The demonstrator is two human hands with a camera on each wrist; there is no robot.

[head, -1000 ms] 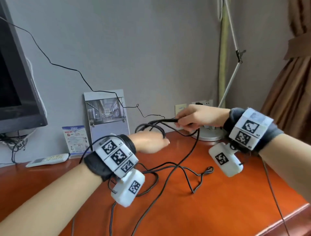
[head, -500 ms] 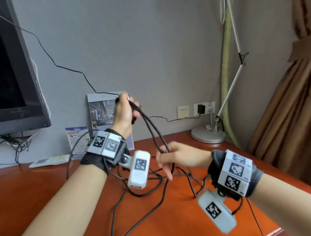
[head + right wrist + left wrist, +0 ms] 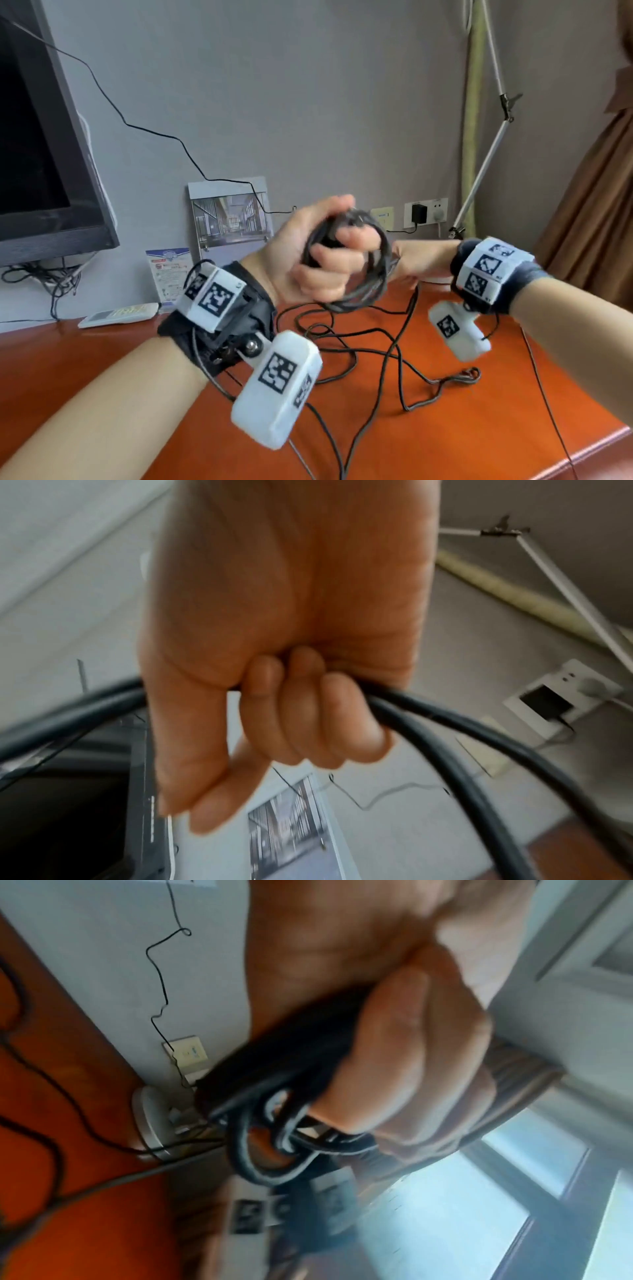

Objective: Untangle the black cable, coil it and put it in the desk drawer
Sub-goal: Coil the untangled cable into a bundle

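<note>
My left hand is raised over the desk, its fingers curled round several loops of the black cable coil. In the left wrist view the hand grips the bundled cable. My right hand sits just behind and to the right of the coil, partly hidden by it. Seen from the right wrist, its fingers are curled round cable strands. The rest of the cable lies in loose tangled curves on the desk below. No drawer is in view.
A dark monitor stands at the left, with a white remote and a picture stand against the wall. A lamp arm, a wall socket with a charger and a brown curtain are at the right.
My left hand has come down from its raised position and now holds gathered loops. My right hand has swung from low in front to behind the coil at the right.
</note>
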